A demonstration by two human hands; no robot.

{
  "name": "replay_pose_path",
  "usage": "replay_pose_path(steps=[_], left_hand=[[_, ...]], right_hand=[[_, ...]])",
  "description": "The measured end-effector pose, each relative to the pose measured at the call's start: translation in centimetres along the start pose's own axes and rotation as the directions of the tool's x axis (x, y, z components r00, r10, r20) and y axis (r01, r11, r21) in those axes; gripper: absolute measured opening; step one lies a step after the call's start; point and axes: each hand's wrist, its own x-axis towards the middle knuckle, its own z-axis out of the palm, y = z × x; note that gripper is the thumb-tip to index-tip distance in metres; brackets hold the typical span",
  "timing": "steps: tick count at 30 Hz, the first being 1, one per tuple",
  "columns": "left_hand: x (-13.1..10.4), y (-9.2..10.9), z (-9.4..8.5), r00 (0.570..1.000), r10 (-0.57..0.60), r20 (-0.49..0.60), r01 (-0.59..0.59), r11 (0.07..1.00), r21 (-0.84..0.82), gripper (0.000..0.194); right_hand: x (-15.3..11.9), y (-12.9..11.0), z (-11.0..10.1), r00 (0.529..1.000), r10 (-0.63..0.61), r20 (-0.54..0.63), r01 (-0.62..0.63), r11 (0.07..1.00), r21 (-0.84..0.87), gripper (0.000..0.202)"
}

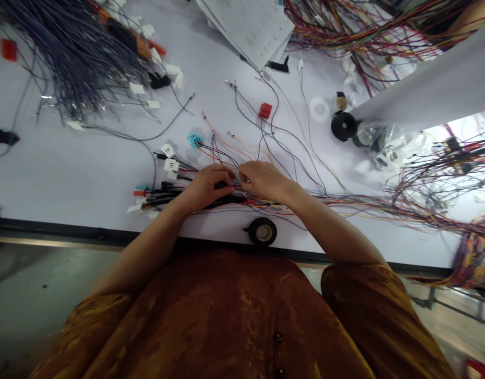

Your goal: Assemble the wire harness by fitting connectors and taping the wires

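My left hand (211, 185) and my right hand (262, 180) meet over a long bundle of coloured wires (345, 200) near the table's front edge. The fingers of both are closed on the bundle, with a small greyish piece between the fingertips that is too small to name. White connectors (171, 166) and black-sleeved ends lie left of my left hand. A round blue connector (195, 139) sits just beyond it. Below my right hand a roll of black tape (262, 231) lies flat, its loose end pointing left.
Dark blue wires (84, 58) cover the back left. Papers (252, 29) lie at the back. A red connector (265, 110) and loose wires are mid-table. To the right stand a white slanted panel (427, 79), black tape rolls (344, 126) and more wire bundles.
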Motion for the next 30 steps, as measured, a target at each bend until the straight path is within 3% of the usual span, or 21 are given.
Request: replay_pose_path(steps=[3,6,10,14,17,22,25,27,30], left_hand=[[0.1,0.3,-0.1,1.000,-0.018,-0.004,0.018,1.000,-0.007,0.013],[0.1,0.3,-0.1,1.000,-0.030,-0.002,0.030,1.000,0.004,0.014],[0.0,0.1,-0.1,1.000,-0.007,0.003,0.007,1.000,-0.006,0.015],[0.2,0.7,-0.2,0.992,-0.116,-0.040,0.114,0.992,-0.045,0.017],[0.9,1.2,0.1,0.979,-0.196,-0.050,0.196,0.981,-0.004,0.024],[1.9,1.2,0.9,0.988,-0.154,0.015,0.152,0.986,0.073,0.021],[1.9,1.3,1.2,0.973,-0.207,-0.099,0.215,0.974,0.077,0.018],[1.6,1.3,1.2,0.941,-0.261,-0.214,0.270,0.963,0.013,0.013],[1.1,1.2,0.9,0.912,-0.326,-0.247,0.298,0.943,-0.145,0.005]], right_hand=[[-0.1,0.9,-0.4,0.998,-0.051,0.033,0.049,0.997,0.058,0.006],[-0.2,1.3,-0.6,0.998,-0.040,0.049,0.040,0.999,0.008,0.002],[-0.6,1.2,-0.3,0.999,-0.042,0.003,0.042,0.998,-0.056,0.016],[-1.2,0.9,0.8,0.986,-0.099,-0.135,0.088,0.993,-0.082,0.024],[-1.5,0.8,2.3,0.951,-0.092,-0.296,0.074,0.995,-0.071,0.028],[-2.0,0.6,4.6,0.893,-0.009,-0.451,0.031,0.999,0.042,0.031],[-2.6,0.3,4.9,0.856,-0.014,-0.517,0.032,0.999,0.026,0.025],[-3.0,0.1,4.7,0.825,-0.020,-0.565,0.034,0.999,0.014,0.023],[-3.1,-0.2,4.3,0.812,0.021,-0.584,0.068,0.989,0.130,0.024]])
